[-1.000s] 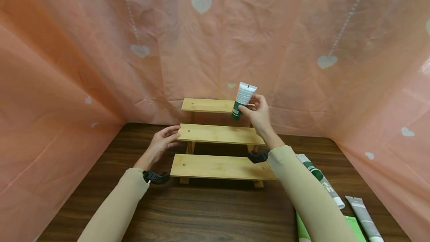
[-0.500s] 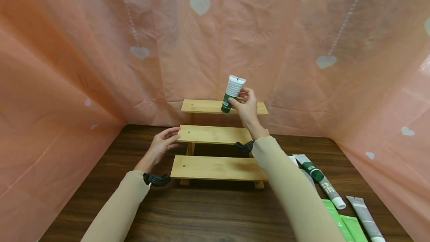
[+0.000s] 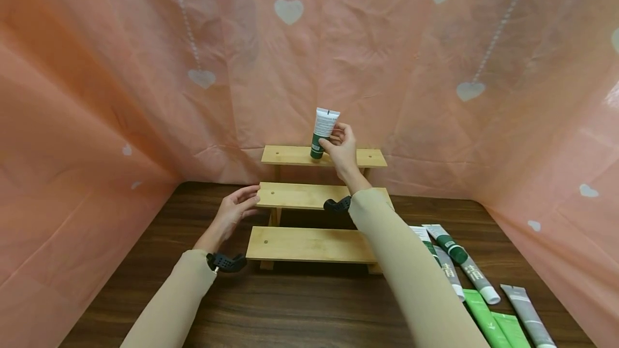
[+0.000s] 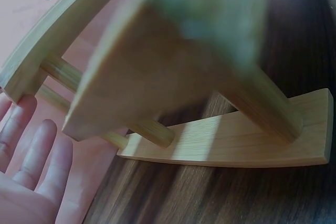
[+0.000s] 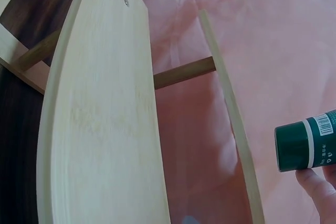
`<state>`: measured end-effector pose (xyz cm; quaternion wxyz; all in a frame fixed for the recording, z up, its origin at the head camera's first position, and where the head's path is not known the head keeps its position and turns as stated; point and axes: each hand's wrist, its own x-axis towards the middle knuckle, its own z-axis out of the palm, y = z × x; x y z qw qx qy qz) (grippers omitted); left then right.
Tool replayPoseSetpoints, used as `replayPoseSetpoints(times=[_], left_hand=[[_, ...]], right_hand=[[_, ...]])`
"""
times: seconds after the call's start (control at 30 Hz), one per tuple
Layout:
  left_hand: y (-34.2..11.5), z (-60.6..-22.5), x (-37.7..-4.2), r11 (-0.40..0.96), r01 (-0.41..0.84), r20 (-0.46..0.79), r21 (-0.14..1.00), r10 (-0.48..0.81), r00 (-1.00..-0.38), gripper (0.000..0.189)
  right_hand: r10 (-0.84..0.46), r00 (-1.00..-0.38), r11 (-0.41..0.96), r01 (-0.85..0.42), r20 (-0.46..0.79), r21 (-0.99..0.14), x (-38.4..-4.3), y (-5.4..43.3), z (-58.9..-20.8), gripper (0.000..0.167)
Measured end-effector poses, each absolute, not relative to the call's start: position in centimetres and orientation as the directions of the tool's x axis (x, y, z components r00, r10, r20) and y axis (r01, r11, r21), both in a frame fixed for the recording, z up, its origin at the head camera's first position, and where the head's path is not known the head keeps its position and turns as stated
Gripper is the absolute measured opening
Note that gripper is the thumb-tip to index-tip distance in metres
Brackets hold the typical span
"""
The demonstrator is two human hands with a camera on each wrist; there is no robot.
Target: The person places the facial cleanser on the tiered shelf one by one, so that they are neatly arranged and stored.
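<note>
My right hand [image 3: 341, 150] pinches a squeeze tube [image 3: 324, 132], white above with a green lower part and cap. The tube is nearly upright, cap down, overlapping the top step in the head view. In the right wrist view its green cap [image 5: 292, 147] is beside the rear board, with fingertips beneath. My left hand [image 3: 232, 212] rests at the left end of the middle step of a three-step wooden rack [image 3: 309, 196]. Its fingers [image 4: 38, 150] look nearly straight in the left wrist view, one fingertip at the board's end.
At the right on the dark wood table [image 3: 271, 310] lie several tubes: grey ones [image 3: 527, 313], a white-and-green one [image 3: 447, 243] and bright green ones [image 3: 486, 318]. A pink curtain [image 3: 411, 69] with white hearts hangs behind the rack and along both sides.
My right hand has carried the tube left and slightly up, to over the middle of the top step, and the tube stands more upright. The left hand has stayed at the rack.
</note>
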<state>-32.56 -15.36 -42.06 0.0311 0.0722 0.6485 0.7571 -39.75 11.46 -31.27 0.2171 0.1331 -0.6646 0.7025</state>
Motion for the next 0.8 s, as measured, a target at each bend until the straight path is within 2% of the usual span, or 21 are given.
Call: replayPoseSetpoints(times=[0.13, 0.33, 0.63, 0.8], left_hand=[[-15.3, -41.5, -32.0, -0.145, 0.059, 0.080, 0.988, 0.144, -0.986, 0.046], [-15.4, -43.0, -33.3, -0.117, 0.093, 0.108, 0.989, 0.124, -0.986, 0.049], [-15.4, -43.2, -33.4, -0.108, 0.103, 0.115, 0.989, 0.105, -0.988, 0.047], [-15.1, -43.1, -33.3, -0.106, 0.101, 0.111, 0.989, 0.092, -0.990, 0.046]], right_hand=[[0.127, -0.869, -0.004, -0.482, 0.478, -0.876, -40.1, 10.6, -31.3, 0.048], [0.132, -0.861, -0.009, -0.497, 0.491, -0.868, -40.4, 9.5, -31.0, 0.046], [0.107, -0.883, 0.011, -0.458, 0.457, -0.889, -41.4, 8.2, -31.0, 0.044], [0.086, -0.898, 0.006, -0.434, 0.433, -0.901, -40.7, 8.1, -30.3, 0.044]])
